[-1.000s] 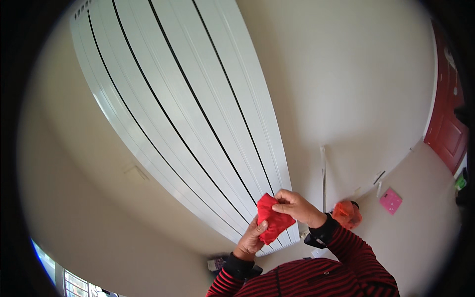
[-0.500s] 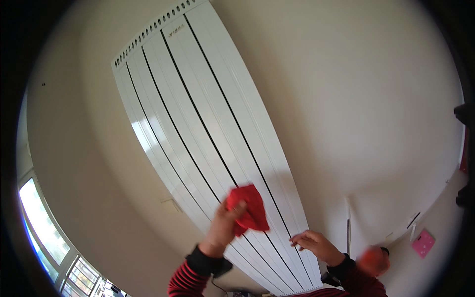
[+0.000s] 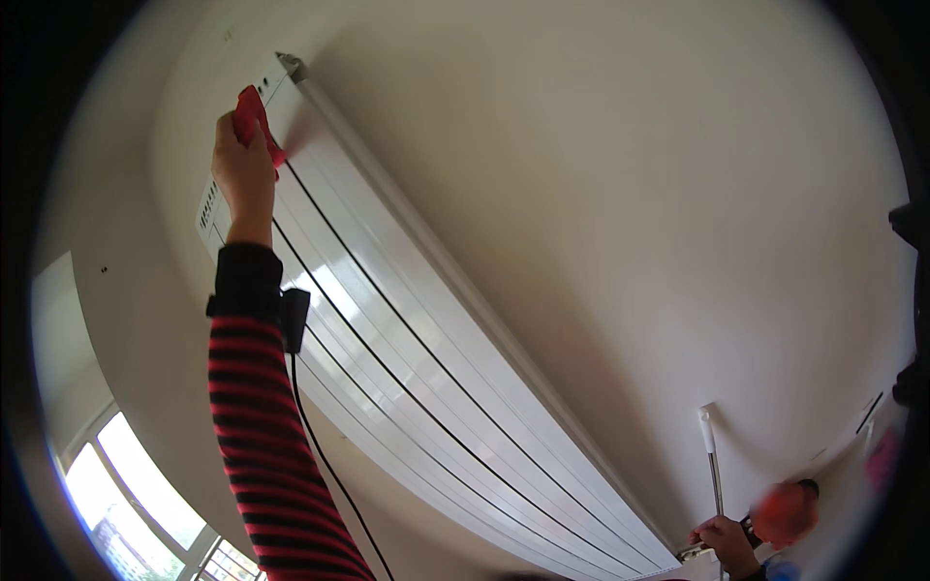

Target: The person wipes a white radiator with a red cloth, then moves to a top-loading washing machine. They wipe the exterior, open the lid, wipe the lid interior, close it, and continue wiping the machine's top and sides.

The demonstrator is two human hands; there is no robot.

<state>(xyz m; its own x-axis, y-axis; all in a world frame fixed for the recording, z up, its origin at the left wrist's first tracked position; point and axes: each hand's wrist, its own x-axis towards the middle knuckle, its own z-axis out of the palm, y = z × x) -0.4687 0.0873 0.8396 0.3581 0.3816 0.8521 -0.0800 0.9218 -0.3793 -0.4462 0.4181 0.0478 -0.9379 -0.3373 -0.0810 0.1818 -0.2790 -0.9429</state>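
My left hand (image 3: 242, 165), arm stretched up, grips a red cloth (image 3: 254, 121) against the upper end of a tall white panel radiator (image 3: 387, 368) on the wall. Dark gaps run lengthwise between the radiator's panels, and small holes line its top. My right hand (image 3: 725, 544) is low at the right, fingers curled beside the radiator's bottom corner and a small pipe fitting (image 3: 692, 553). A thin metal pole with a white end (image 3: 706, 431) passes behind that hand. What its fingers hold, if anything, is hidden.
A blurred orange-red round object (image 3: 785, 513) is close to my right hand. The pale wall (image 3: 601, 213) spreads around the radiator. At the lower left is a bright window (image 3: 136, 484). A black cable (image 3: 329, 465) hangs from the band on my left wrist.
My left hand has gone from the radiator's lower part up to its top with the red cloth. My right hand has moved down and right to the bottom corner; the view has shifted.
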